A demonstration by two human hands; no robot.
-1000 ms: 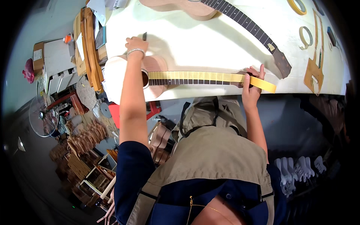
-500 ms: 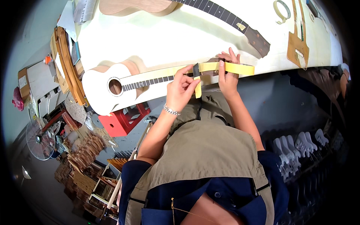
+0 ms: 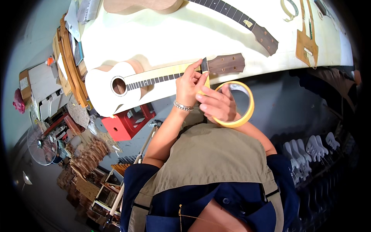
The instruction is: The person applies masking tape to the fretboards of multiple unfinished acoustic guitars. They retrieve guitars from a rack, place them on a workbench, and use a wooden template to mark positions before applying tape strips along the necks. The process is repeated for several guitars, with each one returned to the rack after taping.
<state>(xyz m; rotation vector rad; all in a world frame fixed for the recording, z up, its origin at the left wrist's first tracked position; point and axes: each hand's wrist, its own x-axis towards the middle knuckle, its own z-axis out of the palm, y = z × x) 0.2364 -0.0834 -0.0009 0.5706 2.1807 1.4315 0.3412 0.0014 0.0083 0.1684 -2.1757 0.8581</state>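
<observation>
A pale-bodied ukulele (image 3: pixel 101 87) lies along the bench's near edge, its dark headstock (image 3: pixel 228 64) pointing right. Pale yellow covering runs beside its fretboard (image 3: pixel 158 79). My left hand (image 3: pixel 188 88) is at the nut end of the neck, index finger reaching across and thumb pinching down a strip of yellow tape (image 3: pixel 207 82). A dark band crosses the neck there. My right hand (image 3: pixel 218 103) overlaps the left one's near side. It holds a roll of yellow masking tape (image 3: pixel 250 106), with the hand partly inside the ring.
A second ukulele (image 3: pixel 145 5) with a dark neck (image 3: pixel 220 11) lies farther back. At the right are a tape roll (image 3: pixel 290 9) and a brown template (image 3: pixel 307 48). A red crate (image 3: pixel 120 127) stands below the bench; white neck-shaped parts (image 3: pixel 295 154) hang at lower right.
My right hand has come left and toward me, from beyond the headstock to beside my left hand, with the tape roll now facing me. The headstock is uncovered; the left hand has shifted slightly.
</observation>
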